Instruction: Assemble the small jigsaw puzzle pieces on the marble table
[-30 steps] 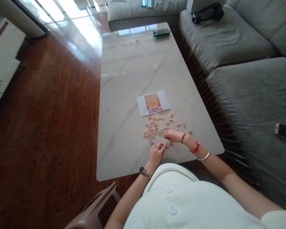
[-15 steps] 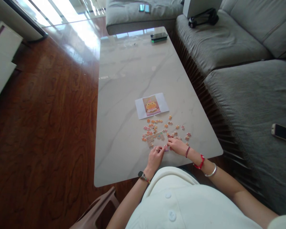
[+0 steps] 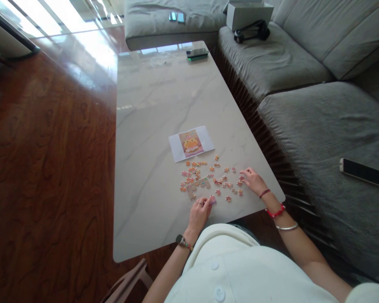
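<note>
Now right hand [image 3: 254, 182] farther right, fingers parted beside puzzle pieces [image 3: 239, 183]; left hand [image 3: 199, 213] pinched on pink section [image 3: 212, 200].

Sofa [image 3: 328, 130]: grey, I see it right of the right hand [image 3: 254, 183].
Phone [image 3: 361, 171]: on the sofa, same side.
Floor [image 3: 66, 168]: wood, left of the left hand [image 3: 199, 213].
Box [image 3: 246, 16]: far ahead of both hands.

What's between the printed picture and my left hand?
In the head view, loose puzzle pieces, then, nearer the left hand, a partly joined puzzle.
</note>
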`<action>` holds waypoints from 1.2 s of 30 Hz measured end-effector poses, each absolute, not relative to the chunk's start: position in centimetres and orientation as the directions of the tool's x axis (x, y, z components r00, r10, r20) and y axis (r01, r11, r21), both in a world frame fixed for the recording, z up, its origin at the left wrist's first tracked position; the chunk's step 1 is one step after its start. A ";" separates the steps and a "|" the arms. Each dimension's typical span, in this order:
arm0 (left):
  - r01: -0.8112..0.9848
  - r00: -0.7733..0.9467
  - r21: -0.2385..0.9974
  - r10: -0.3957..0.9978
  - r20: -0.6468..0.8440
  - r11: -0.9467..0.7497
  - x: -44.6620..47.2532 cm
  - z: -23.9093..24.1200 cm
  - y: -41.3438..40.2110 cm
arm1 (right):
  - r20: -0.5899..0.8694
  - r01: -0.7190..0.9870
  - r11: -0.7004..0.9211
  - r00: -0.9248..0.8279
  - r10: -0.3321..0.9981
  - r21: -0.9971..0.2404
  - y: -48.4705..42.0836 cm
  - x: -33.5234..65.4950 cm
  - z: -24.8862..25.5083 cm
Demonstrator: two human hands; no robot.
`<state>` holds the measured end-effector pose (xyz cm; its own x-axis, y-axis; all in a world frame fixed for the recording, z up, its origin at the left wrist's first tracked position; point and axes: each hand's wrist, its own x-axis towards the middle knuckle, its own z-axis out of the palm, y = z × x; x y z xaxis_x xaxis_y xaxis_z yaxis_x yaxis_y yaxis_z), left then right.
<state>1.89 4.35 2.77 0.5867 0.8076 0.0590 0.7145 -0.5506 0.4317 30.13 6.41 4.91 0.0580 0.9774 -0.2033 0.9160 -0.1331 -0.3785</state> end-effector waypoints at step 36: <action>0.721 0.592 0.410 0.804 0.056 -0.559 2.3 3.2 4.6 | -0.350 0.623 -0.373 0.166 0.922 -0.687 7.7 30.0 4.2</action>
